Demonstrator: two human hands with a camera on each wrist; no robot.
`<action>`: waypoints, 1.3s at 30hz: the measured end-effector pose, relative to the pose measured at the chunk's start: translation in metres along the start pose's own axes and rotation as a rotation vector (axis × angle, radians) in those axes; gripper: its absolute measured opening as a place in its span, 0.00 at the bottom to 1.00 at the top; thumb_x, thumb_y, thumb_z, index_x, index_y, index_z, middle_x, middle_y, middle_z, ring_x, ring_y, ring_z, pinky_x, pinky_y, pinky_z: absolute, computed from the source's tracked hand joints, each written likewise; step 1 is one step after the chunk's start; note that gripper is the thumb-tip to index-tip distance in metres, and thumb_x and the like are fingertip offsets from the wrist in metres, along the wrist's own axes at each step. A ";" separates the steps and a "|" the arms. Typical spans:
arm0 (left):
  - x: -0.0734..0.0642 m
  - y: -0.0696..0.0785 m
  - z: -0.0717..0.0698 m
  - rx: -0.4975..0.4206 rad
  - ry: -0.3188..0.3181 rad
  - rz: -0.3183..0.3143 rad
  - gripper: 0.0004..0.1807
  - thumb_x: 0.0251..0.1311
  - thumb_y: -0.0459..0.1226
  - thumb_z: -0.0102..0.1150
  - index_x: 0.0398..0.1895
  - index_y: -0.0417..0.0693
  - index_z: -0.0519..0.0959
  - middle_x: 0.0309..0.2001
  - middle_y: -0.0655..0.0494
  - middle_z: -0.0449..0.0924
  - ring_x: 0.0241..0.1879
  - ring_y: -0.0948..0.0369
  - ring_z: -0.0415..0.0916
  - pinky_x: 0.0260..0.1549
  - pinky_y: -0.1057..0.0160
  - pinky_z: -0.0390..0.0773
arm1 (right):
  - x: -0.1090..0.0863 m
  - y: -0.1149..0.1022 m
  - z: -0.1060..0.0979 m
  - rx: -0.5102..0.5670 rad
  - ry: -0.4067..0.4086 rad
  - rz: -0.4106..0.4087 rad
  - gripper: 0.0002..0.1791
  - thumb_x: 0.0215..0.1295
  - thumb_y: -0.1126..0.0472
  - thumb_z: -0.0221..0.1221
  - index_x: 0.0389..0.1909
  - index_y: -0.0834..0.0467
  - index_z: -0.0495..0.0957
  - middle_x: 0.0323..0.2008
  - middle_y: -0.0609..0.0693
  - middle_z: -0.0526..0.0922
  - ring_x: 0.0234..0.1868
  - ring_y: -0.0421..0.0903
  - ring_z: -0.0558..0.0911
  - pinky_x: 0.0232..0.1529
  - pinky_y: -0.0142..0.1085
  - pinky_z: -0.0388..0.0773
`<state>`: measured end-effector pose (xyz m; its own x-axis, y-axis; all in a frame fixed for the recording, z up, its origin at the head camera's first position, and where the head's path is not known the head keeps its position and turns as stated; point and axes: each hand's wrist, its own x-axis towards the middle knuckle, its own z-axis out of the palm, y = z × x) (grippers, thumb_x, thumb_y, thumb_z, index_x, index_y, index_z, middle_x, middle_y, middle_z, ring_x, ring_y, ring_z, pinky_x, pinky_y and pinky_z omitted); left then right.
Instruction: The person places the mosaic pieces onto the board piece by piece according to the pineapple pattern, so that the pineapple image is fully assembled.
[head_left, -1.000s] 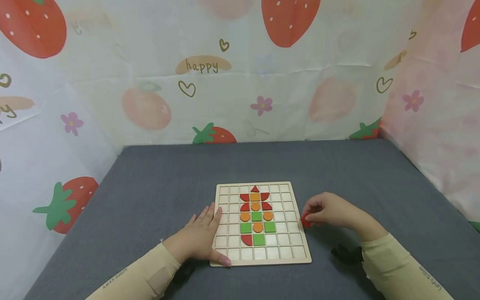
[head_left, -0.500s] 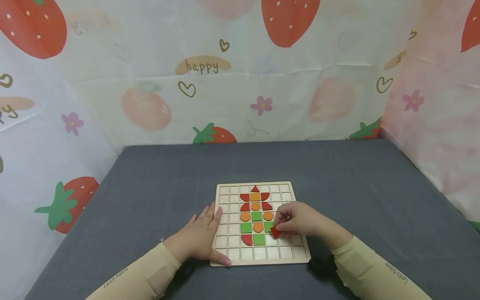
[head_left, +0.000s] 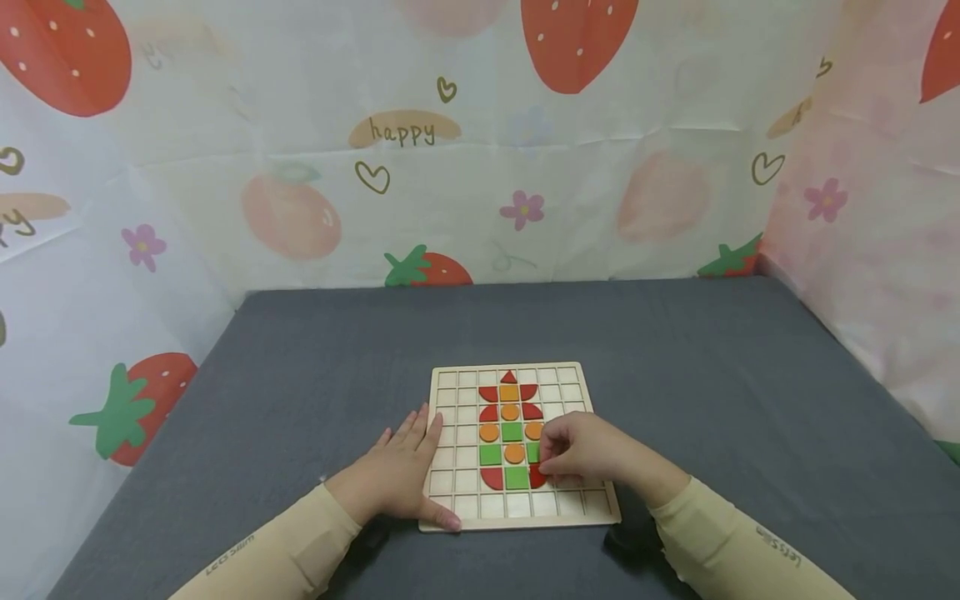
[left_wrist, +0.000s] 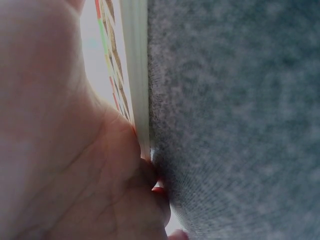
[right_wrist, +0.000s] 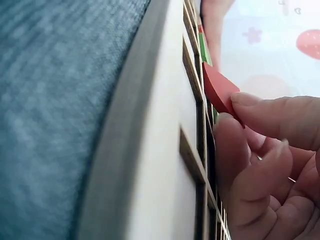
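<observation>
A wooden grid board (head_left: 540,524) lies on the cloth, with flat red, orange and green pieces set in its middle columns. My left hand (head_left: 396,468) rests on the board's left edge, fingers straight and thumb at the near corner. Between thumb and finger my right hand (head_left: 596,450) pinches a red quarter-circle piece (right_wrist: 220,92). That piece is tilted at a cell right of the lowest green square (head_left: 516,477). A matching red quarter-circle (head_left: 492,478) sits left of that square. The fingers partly cover the green square above the held piece.
Grey cloth (head_left: 337,350) covers the table around the board. A fabric backdrop (head_left: 570,167) printed with strawberries rises behind and at both sides. Something dark (head_left: 633,542) shows beneath the right wrist.
My right hand has carried the red quarter-circle leftward from beside the board, over the grid, and down to the cell by the lowest green square. The left hand has stayed put.
</observation>
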<state>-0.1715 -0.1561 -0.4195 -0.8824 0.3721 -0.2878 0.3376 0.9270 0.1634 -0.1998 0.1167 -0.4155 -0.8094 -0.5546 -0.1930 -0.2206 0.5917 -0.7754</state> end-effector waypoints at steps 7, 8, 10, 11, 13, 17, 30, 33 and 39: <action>0.001 -0.001 0.002 0.000 0.005 0.001 0.77 0.18 0.79 0.53 0.72 0.42 0.41 0.72 0.41 0.35 0.70 0.47 0.36 0.62 0.42 0.47 | -0.001 -0.005 0.000 -0.099 0.028 -0.009 0.09 0.50 0.65 0.65 0.16 0.55 0.78 0.14 0.43 0.75 0.16 0.38 0.67 0.18 0.32 0.64; 0.001 -0.001 0.002 0.001 0.006 0.001 0.77 0.18 0.79 0.52 0.72 0.42 0.41 0.72 0.41 0.35 0.70 0.47 0.36 0.62 0.42 0.47 | -0.001 -0.006 0.000 -0.105 0.030 -0.010 0.09 0.51 0.66 0.65 0.16 0.55 0.78 0.14 0.43 0.75 0.16 0.38 0.67 0.18 0.32 0.64; 0.001 -0.001 0.003 0.006 0.006 0.001 0.77 0.18 0.79 0.52 0.72 0.42 0.41 0.72 0.41 0.35 0.70 0.47 0.36 0.62 0.42 0.47 | -0.002 -0.007 0.001 -0.123 0.034 -0.014 0.09 0.51 0.66 0.65 0.16 0.55 0.79 0.14 0.43 0.75 0.17 0.39 0.68 0.19 0.32 0.65; 0.001 -0.001 0.003 0.009 0.005 0.002 0.77 0.18 0.79 0.52 0.72 0.42 0.41 0.72 0.42 0.35 0.70 0.47 0.36 0.62 0.42 0.47 | -0.002 -0.008 0.001 -0.136 0.035 -0.014 0.09 0.51 0.66 0.65 0.16 0.54 0.78 0.15 0.42 0.75 0.18 0.39 0.68 0.20 0.32 0.65; 0.000 -0.001 0.002 0.013 0.004 0.001 0.77 0.18 0.79 0.52 0.72 0.42 0.41 0.72 0.42 0.35 0.70 0.47 0.36 0.62 0.43 0.47 | -0.001 -0.009 0.002 -0.155 0.036 -0.017 0.09 0.50 0.66 0.65 0.16 0.53 0.78 0.15 0.42 0.75 0.20 0.39 0.70 0.22 0.32 0.67; -0.001 -0.001 0.000 0.000 0.005 0.003 0.77 0.19 0.78 0.53 0.71 0.41 0.42 0.71 0.41 0.35 0.70 0.47 0.36 0.62 0.42 0.47 | 0.000 -0.010 0.003 -0.172 0.037 -0.028 0.09 0.49 0.66 0.66 0.17 0.52 0.78 0.17 0.41 0.75 0.22 0.40 0.72 0.25 0.34 0.69; 0.000 0.000 -0.001 0.001 -0.004 0.000 0.77 0.19 0.78 0.53 0.71 0.41 0.42 0.71 0.41 0.35 0.70 0.47 0.35 0.62 0.42 0.47 | -0.001 -0.008 0.001 -0.161 0.029 -0.033 0.07 0.48 0.67 0.66 0.20 0.54 0.79 0.20 0.41 0.78 0.25 0.40 0.74 0.28 0.35 0.72; 0.001 -0.001 -0.001 0.002 -0.009 -0.004 0.77 0.19 0.78 0.54 0.71 0.41 0.42 0.71 0.41 0.35 0.70 0.47 0.35 0.62 0.42 0.47 | -0.002 -0.008 -0.003 -0.161 0.032 -0.035 0.06 0.49 0.67 0.66 0.22 0.53 0.80 0.21 0.40 0.78 0.26 0.40 0.75 0.30 0.35 0.73; 0.003 -0.002 -0.004 0.008 -0.024 -0.004 0.76 0.20 0.78 0.54 0.71 0.41 0.43 0.71 0.40 0.36 0.70 0.47 0.37 0.61 0.42 0.48 | -0.001 -0.011 -0.023 -0.163 0.077 -0.039 0.04 0.53 0.66 0.64 0.25 0.55 0.79 0.23 0.43 0.78 0.27 0.41 0.74 0.31 0.35 0.73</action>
<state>-0.1758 -0.1573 -0.4172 -0.8757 0.3692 -0.3111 0.3367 0.9289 0.1544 -0.2090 0.1242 -0.3928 -0.8364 -0.5363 -0.1130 -0.3330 0.6611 -0.6724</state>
